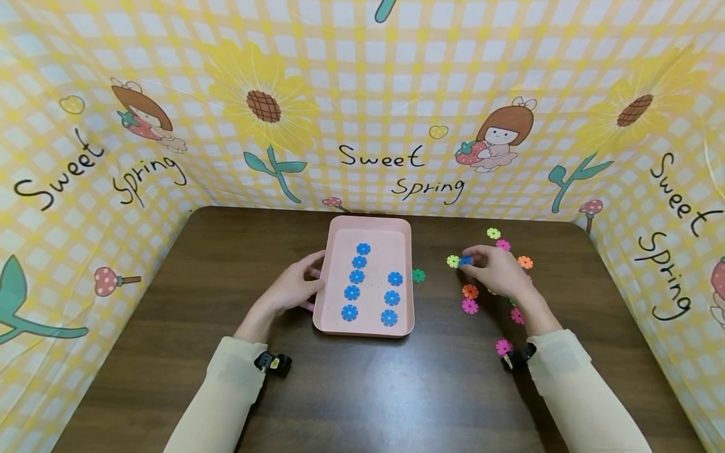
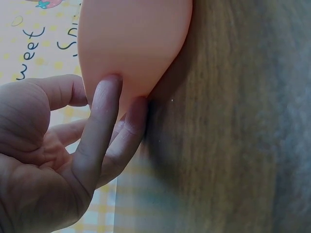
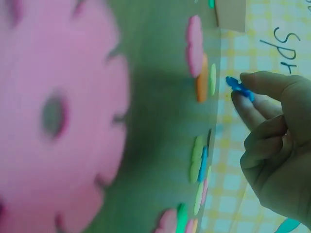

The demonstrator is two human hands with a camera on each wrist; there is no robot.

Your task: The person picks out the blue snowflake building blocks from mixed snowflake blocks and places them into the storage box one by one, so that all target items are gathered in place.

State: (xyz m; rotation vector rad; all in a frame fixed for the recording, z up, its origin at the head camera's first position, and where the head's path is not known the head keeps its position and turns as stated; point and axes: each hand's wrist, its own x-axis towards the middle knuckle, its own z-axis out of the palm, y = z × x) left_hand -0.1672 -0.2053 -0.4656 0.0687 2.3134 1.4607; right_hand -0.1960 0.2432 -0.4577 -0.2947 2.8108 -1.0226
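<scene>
Along the left side of a pink tray (image 1: 370, 327), my left hand (image 1: 291, 286) touches the outer wall with spread, slightly bent fingers. Its fingertips (image 2: 109, 82) lie against the wall and at the rim in the left wrist view. Inside the tray lie blue notched discs (image 1: 357, 276), several in a left column and three in a right one. Over the loose pieces on the right, my right hand (image 1: 498, 270) pinches a blue notched disc (image 3: 239, 88) between thumb and finger. A yellow-green disc (image 1: 452, 262) lies just left of that hand.
A green disc (image 1: 418, 275) lies close by the tray's right wall. Orange discs (image 1: 470, 291), pink discs (image 1: 469, 306) and others are scattered around and under the right hand. One pink disc (image 1: 503, 346) is near the right wrist. A checked cloth (image 1: 362, 94) encloses the table.
</scene>
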